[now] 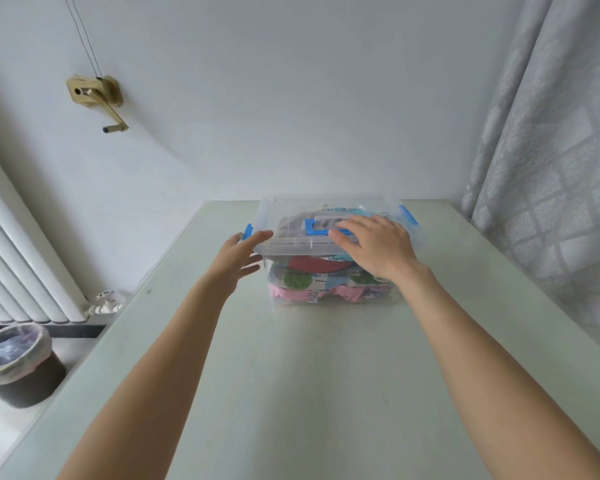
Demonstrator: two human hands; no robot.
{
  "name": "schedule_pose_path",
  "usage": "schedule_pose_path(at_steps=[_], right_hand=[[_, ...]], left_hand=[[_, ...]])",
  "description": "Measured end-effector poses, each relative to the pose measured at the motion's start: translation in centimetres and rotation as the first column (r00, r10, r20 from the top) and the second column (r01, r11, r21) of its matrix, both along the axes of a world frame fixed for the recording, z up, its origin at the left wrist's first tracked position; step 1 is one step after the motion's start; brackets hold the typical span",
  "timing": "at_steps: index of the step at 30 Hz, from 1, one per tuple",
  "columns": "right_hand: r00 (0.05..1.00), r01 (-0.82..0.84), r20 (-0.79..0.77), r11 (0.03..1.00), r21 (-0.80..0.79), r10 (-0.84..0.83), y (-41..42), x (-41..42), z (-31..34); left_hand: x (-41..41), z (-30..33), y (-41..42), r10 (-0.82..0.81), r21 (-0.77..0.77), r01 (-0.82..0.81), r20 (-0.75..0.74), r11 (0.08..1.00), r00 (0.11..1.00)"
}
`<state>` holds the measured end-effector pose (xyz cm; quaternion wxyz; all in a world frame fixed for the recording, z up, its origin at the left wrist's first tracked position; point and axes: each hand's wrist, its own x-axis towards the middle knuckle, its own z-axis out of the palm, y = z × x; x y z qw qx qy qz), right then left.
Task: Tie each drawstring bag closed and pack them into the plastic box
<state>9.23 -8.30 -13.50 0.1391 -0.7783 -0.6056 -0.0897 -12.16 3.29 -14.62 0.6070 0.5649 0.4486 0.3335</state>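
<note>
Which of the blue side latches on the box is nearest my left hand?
The blue latch on the box's left end, just beside the left hand; the other latch sits on the far right end.

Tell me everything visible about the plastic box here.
The plastic box is clear, rectangular, standing on the pale table near the wall. Patterned bags fill it. Its clear lid is on, with a blue handle and blue side latches. The right hand rests flat on the lid; the left hand is at its left corner.

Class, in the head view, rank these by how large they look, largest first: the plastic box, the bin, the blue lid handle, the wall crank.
1. plastic box
2. bin
3. wall crank
4. blue lid handle, partly under the right hand
</note>
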Motion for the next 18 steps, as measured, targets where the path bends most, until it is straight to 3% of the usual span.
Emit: schedule_pose_path(at_steps=[3, 6, 12, 15, 18], right_hand=[[1.000, 0.010, -0.008, 1.000, -0.023, -0.010, 0.1, 0.0, 0.1], [1.000, 0.018, -0.016, 0.999, -0.032, -0.018, -0.1, -0.1, 0.2], [1.000, -0.001, -0.015, 1.000, -0.014, 0.001, -0.2, -0.1, 0.1], [0.999, -0.036, 0.044, 0.996, 0.082, 0.032, -1.2, 0.5, -0.1], [0.985, 0.128, 0.090, 0.972, 0.195, -0.147, -3.1, 1.6, -0.5]], left_hand=[[1.0, -0.2, -0.3, 0.132, 0.084, -0.139, 0.079, 0.987, 0.988], [1.2, -0.1, -0.8, 0.122, 0.167, -0.138, 0.104, 0.976, 0.987], [1.0, 0.1, -0.7, 0.132, 0.293, -0.121, -0.017, 0.948, 0.991], [1.2, -0.3, -0.6, 0.155, 0.332, -0.130, -0.050, 0.934, 0.987], [1.7, -0.1, -0.5, 0.165, 0.363, -0.127, -0.076, 0.923, 0.983]])
